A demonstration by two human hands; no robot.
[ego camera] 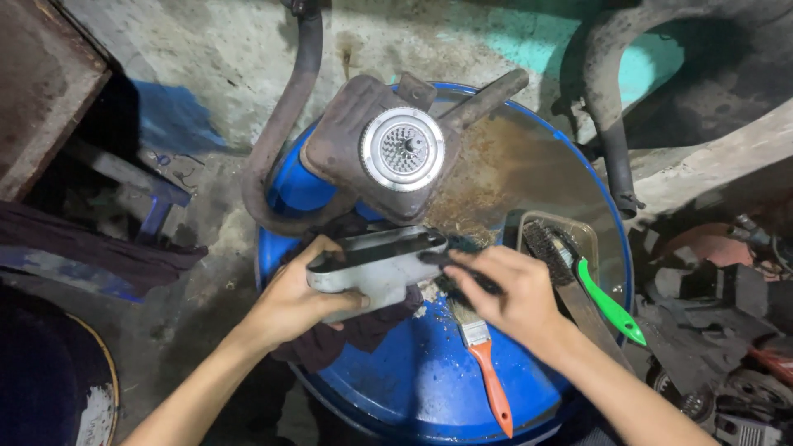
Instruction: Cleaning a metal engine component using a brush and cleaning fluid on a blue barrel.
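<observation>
My left hand (296, 297) grips a silver-grey metal cover (376, 268), holding it over the blue drum lid (429, 380). My right hand (508, 289) holds a dark brush (453, 263) against the right end of that cover. A dark rag (363, 330) lies under the cover. Behind it stands a rusty exhaust muffler (372, 149) with a round silver perforated end cap (403, 150) and a curved pipe (281, 140).
A paintbrush with an orange handle (487, 372) lies on the drum. A wire brush with a green handle (591, 285) rests in a small tray (570, 227). Another rusty pipe (611, 124) is at upper right, and engine parts (727, 363) are at lower right.
</observation>
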